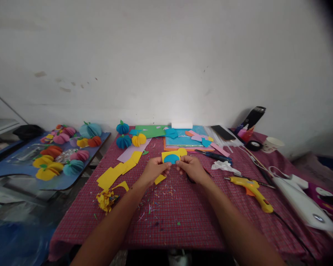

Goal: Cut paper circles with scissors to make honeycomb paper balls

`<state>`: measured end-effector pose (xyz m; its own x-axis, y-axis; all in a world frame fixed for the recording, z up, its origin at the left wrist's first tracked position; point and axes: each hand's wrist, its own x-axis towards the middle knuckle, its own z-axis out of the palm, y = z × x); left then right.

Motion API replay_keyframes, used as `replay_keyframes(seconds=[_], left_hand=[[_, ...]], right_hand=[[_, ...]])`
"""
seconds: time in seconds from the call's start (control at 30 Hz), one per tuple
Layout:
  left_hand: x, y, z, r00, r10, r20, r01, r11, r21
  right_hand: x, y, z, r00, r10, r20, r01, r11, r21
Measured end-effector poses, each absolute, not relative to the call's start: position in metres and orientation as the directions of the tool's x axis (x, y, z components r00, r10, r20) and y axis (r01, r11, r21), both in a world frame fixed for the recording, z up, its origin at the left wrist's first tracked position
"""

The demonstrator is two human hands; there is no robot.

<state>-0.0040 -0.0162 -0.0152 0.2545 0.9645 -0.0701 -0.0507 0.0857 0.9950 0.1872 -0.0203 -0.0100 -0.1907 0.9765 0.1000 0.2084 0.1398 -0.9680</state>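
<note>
Between my two hands, over the middle of the table, is a blue paper oval [171, 159] lying flat against a piece of yellow paper [164, 154]. My left hand [156, 170] pinches the left side of these papers. On the right side, the thumb and fingers of my right hand [191, 167] are closed on them too. A rounded yellow paper piece [182, 152] shows just behind. Below the left fingers lies a small yellow scrap [160, 179]. Something dark beneath my right hand is mostly hidden.
Yellow paper strips [119, 169] and a crumpled yellow ball [107, 200] lie left. A yellow glue gun [251, 190], blue-black cutter [215, 156], tissue [226, 167] and paper cup [272, 144] are right. Coloured sheets [183, 139] lie behind. Paper pumpkins [48, 170] cover a blue side table [13, 168].
</note>
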Motion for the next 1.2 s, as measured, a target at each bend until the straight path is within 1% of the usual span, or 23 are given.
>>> replay_keyframes(seconds=[0.37, 0.57, 0.73, 0.93, 1.2], left_hand=[[-0.0052, -0.0153, -0.0175, 0.264, 0.962, -0.071, -0.063, 0.091, 0.994], [-0.0052, -0.0139, -0.0193, 0.256, 0.964, -0.071, -0.04, 0.084, 0.996], [-0.0045, -0.0139, -0.0194, 0.249, 0.962, -0.108, -0.045, 0.123, 0.991], [-0.0038, -0.0156, -0.0164, 0.244, 0.963, -0.114, -0.087, 0.138, 0.987], [-0.004, -0.0164, -0.015, 0.256, 0.96, -0.116, -0.134, 0.154, 0.979]], right_hand=[[0.1876, -0.0198, -0.0117, -0.159, 0.984, 0.077, 0.166, 0.104, -0.981], [0.1872, -0.0197, -0.0105, -0.149, 0.985, 0.088, 0.195, 0.116, -0.974], [0.1874, -0.0196, -0.0114, -0.156, 0.985, 0.07, 0.2, 0.101, -0.975], [0.1854, -0.0207, -0.0098, -0.165, 0.985, 0.055, 0.134, 0.077, -0.988], [0.1841, -0.0239, -0.0049, -0.165, 0.985, 0.052, 0.098, 0.069, -0.993]])
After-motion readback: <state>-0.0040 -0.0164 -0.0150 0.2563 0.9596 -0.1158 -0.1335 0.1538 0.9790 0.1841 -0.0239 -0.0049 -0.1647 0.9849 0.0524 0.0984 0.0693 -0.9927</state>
